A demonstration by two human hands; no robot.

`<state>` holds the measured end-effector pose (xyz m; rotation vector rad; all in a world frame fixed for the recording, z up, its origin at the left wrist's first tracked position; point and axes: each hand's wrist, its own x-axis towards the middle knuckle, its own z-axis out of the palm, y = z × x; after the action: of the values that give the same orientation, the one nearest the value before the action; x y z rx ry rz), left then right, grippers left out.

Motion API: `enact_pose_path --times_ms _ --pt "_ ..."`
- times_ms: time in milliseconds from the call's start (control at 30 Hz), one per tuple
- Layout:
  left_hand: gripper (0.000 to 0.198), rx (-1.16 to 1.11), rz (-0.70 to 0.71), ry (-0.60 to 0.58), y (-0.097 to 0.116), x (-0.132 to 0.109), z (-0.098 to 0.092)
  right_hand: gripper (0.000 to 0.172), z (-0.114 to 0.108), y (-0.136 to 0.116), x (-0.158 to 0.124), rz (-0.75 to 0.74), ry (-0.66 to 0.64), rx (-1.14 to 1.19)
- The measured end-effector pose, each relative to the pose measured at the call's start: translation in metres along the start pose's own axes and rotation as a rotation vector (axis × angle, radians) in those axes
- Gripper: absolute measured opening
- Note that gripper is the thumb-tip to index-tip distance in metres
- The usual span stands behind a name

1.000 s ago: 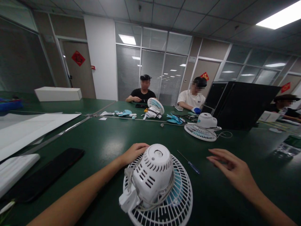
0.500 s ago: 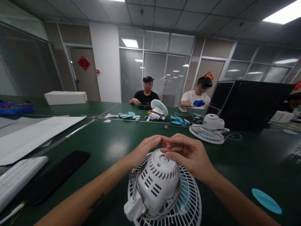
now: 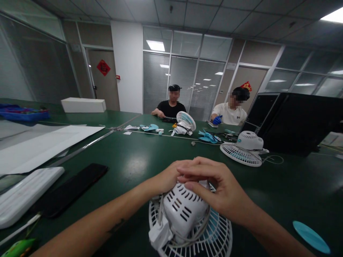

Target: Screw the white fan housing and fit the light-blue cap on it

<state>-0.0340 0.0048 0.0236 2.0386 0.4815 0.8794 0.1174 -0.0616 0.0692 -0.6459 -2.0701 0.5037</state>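
A white fan (image 3: 179, 210) lies grille down on the green table in front of me, its vented motor housing upward. A grey cord is wound round the housing, and a white plug (image 3: 160, 233) hangs at its left side. Both hands rest on top of the housing. My left hand (image 3: 170, 175) lies partly under the right one, and its fingers are mostly hidden. Over it lies my right hand (image 3: 217, 182), fingers stretched out to the left and thumb on the housing, holding nothing.
On the left are a black phone (image 3: 75, 187), a white device (image 3: 29, 192) and white sheets (image 3: 53, 142). Further off stand two fans (image 3: 250, 141) and a black case (image 3: 289, 121). A blue disc (image 3: 311, 235) lies right. Two people (image 3: 171, 107) sit across the table.
Both hands have come down onto the housing and overlap more, covering its top. The view has shifted slightly left. The blue-gloved hand across the table has moved down to a small white object.
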Motion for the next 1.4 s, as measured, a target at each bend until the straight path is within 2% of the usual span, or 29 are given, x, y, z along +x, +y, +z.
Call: enact_pose_path --times_ms 133,267,533,633,733,800,867,933,1000,1100,1167,1233,1333,1400 --pt "0.022 -0.031 0.046 -0.012 0.002 -0.001 0.000 0.024 0.001 0.000 -0.003 0.001 0.008 -0.038" --pt "0.017 -0.036 0.041 -0.003 -0.004 -0.001 0.001 0.026 0.001 -0.001 -0.003 0.002 0.032 -0.054" --pt "0.016 -0.061 0.020 0.003 -0.010 -0.001 0.001 0.027 -0.003 -0.006 0.001 0.064 -0.017 -0.031" --pt "0.025 -0.069 0.005 0.021 -0.006 -0.002 0.001 0.023 -0.005 -0.002 -0.003 0.076 0.074 0.018" --pt "0.038 -0.132 -0.064 0.025 0.000 -0.002 0.002 0.020 -0.017 0.014 -0.008 0.082 0.249 0.010" --pt "0.042 -0.207 -0.108 0.012 0.002 -0.001 0.003 0.017 -0.033 0.033 -0.013 0.140 0.355 -0.086" --pt "0.041 -0.296 -0.140 -0.003 0.004 -0.001 0.004 0.023 -0.052 0.056 -0.023 0.261 0.384 -0.281" --pt "0.039 -0.384 -0.177 -0.023 0.007 0.000 0.002 0.037 -0.070 0.079 -0.039 0.442 0.282 -0.543" --pt "0.036 -0.426 -0.226 -0.076 0.012 0.000 -0.003 0.044 -0.086 0.098 -0.061 0.677 0.058 -0.731" --pt "0.037 -0.424 -0.265 -0.211 0.020 -0.002 -0.013 0.047 -0.098 0.116 -0.094 0.953 -0.261 -0.712" --pt "0.042 -0.428 -0.262 -0.287 0.023 -0.003 -0.018 0.049 -0.099 0.123 -0.109 0.995 -0.368 -0.636" --pt "0.046 -0.427 -0.248 -0.320 0.024 -0.003 -0.022 0.048 -0.098 0.127 -0.115 0.966 -0.401 -0.588" --pt "0.048 -0.430 -0.247 -0.335 0.022 -0.004 -0.023 0.042 -0.097 0.131 -0.114 0.916 -0.381 -0.525" --pt "0.050 -0.448 -0.250 -0.351 0.021 -0.004 -0.023 0.041 -0.098 0.132 -0.111 0.889 -0.314 -0.513"
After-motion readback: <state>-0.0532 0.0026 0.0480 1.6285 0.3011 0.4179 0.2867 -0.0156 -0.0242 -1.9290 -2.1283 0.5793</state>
